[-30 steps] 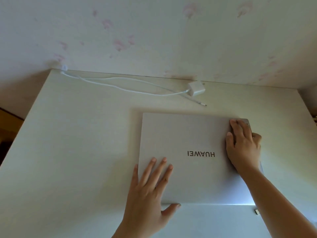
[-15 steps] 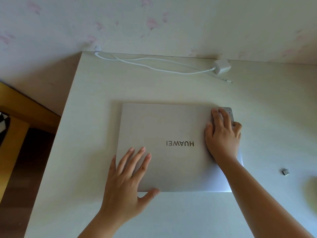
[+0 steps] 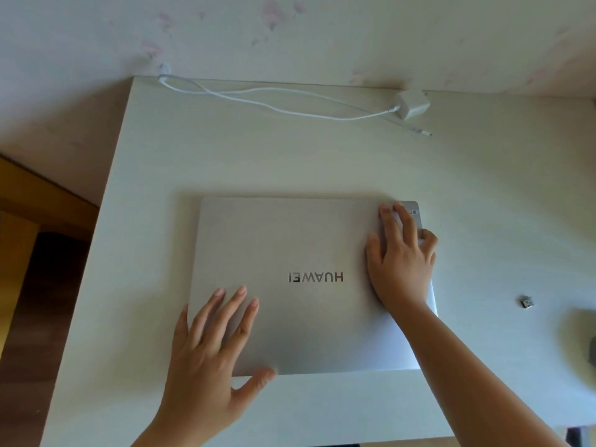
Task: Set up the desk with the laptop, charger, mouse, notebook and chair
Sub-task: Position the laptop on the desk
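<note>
Moved little since the earlier frame: laptop (image 3: 290,285) still flat and closed mid-tabletop (image 3: 161,175), view shifted slightly. Left hand (image 3: 206,353) spread flat on the lid's near left corner, thumb hooked at the front edge, grasping nothing. Right hand (image 3: 401,258) pressed on the far right part, fingers extended, outer fingers curled over the side edge.

Risks, as judged: could skid toward the tabletop's left edge if pushed unevenly; could slip if lifted one-handed.

Counted: one laptop, one charger (image 3: 412,104) with cable at the back by the wall, one small dongle (image 3: 527,301), two hands. Notebook and chair not seen.
</note>
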